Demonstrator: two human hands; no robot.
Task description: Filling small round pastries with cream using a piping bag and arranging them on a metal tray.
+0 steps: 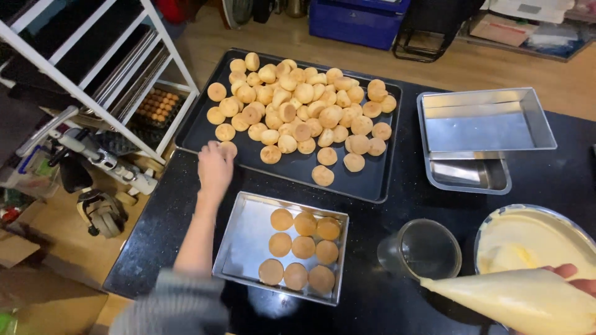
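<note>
My left hand [215,166] reaches over the near left corner of a large dark baking tray [292,166], its fingers on a small golden puff [229,147] there. The tray holds several loose round golden puffs [304,105]. Just in front of it sits a square metal pan [245,239] with several puffs [302,248] laid in rows on its right side. At the bottom right, my right hand [574,279] grips a cream-filled piping bag [521,299] whose tip points left.
A metal bowl of pale cream [534,239] and an empty glass cup [425,248] stand at the right. Two stacked empty metal pans [484,124] sit at the back right. A white rack with trays [105,68] stands left of the black counter.
</note>
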